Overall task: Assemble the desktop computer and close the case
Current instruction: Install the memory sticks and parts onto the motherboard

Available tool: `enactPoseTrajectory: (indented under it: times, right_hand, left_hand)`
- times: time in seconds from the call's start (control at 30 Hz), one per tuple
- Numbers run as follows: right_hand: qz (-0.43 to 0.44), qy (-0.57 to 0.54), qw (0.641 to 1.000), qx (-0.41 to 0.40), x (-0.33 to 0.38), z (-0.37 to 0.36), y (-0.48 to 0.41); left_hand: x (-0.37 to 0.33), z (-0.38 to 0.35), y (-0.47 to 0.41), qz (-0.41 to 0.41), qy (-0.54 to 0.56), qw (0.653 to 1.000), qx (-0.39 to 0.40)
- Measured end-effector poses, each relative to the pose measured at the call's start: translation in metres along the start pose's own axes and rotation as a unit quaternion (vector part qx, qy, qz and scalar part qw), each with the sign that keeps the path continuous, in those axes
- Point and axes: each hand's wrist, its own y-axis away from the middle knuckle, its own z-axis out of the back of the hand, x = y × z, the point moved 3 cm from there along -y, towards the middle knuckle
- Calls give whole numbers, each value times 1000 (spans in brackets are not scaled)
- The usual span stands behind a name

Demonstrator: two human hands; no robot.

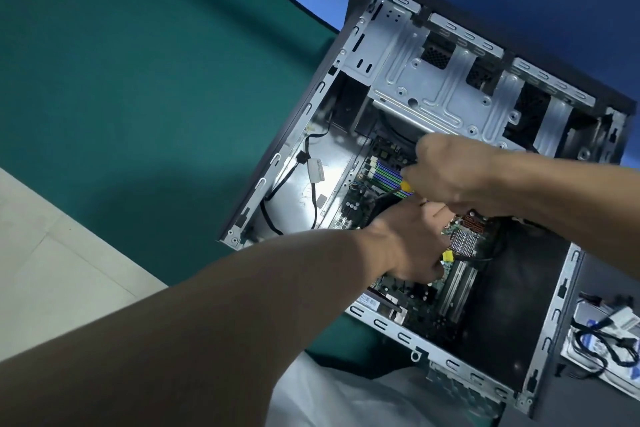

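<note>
A big green mat [138, 80] lies under everything. On it the computer case [460, 367] lies on its side with its lid off, so you look right down into it. At the bottom of the case sits the motherboard [424, 319], green and full of little parts. Both arms reach in over it. The right hand [450, 173] is curled tight round a screwdriver [407, 186]. Only a bit of its yellow handle and dark shaft peeks out, pointing down and to the left, just by the memory slots [388, 175]. The left hand [405, 243] lies low over the board, just below the right one. Its fingers are mostly hidden, so I cannot tell if it holds something or only rests there. The tip of the tool is hidden too. My guess is that a screw is being turned to fix a part onto the board. To do it well, the tool should stand straight on the screw, not leaning, and turn slowly with a soft push, so the tip does not slip and scratch the board. The other hand should hold the part steady, away from the tip. The loose black wires [313, 208] at the left side of the case should not get caught. Stop once the screw feels snug.
</note>
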Motion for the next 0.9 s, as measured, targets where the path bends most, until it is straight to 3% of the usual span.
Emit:
enactPoseTrajectory:
  times: [0.07, 0.17, 0.23, 0.3, 0.33, 0.37, 0.4, 0.43, 0.47, 0.5, 0.57, 0.6, 0.63, 0.7, 0.77, 0.8, 0.83, 0.9]
  right_hand:
    - [12, -10, 999, 37, 2, 5, -4]
    - [98, 198, 974, 57, 13, 7, 9]
    - [211, 386, 898, -6, 18, 6, 20]
    - [297, 511, 804, -62, 16, 5, 27]
    - [316, 532, 782, -74, 12, 4, 27]
    - [304, 539, 782, -71, 9, 3, 28]
    - [277, 502, 817, -59, 8, 1, 28]
    - [234, 407, 881, -55, 8, 0, 25]
    - [161, 265, 949, -53, 8, -3, 18]
    - [66, 96, 992, -47, 6, -4, 10]
    - [-69, -145, 987, -21, 0, -2, -4]
    - [-90, -171, 981, 3, 0, 1, -5]
    - [-72, -143, 986, 33, 2, 3, -3]
    - [31, 112, 990, 79, 6, 1, 5]
    - [178, 392, 902, -22, 10, -4, 15]
    - [244, 471, 844, -76, 13, -5, 20]
    - [289, 502, 810, -93, 17, -9, 26]
    - [304, 522, 795, -57, 20, -12, 30]
  left_hand:
    - [-1, 6, 3, -9, -12, 999, -41]
    - [-1, 8, 9, -1, -4, 998, -56]
    - [2, 13, 14, 17, 10, 997, -79]
    - [1, 9, 11, 26, 62, 997, -49]
    - [1, 5, 7, 28, 87, 996, -19]
    - [0, 4, 5, 31, 110, 993, -3]
    - [1, 4, 4, 34, 122, 992, -6]
    - [1, 3, 4, 34, 125, 991, -13]
    - [1, 4, 4, 27, 120, 992, -25]
    - [1, 5, 5, 12, 92, 995, -32]
    - [-1, 7, 5, -8, -5, 999, -47]
    - [-1, 8, 4, -8, -36, 998, -50]
    - [-1, 9, 3, -4, -40, 998, -48]
    - [0, 5, 2, 6, 13, 999, -33]
    - [1, 0, 3, 7, 100, 994, -34]
    - [1, 0, 5, 9, 143, 989, -33]
    - [1, -2, 5, 11, 176, 984, -21]
    - [1, -4, 4, 13, 208, 978, 6]
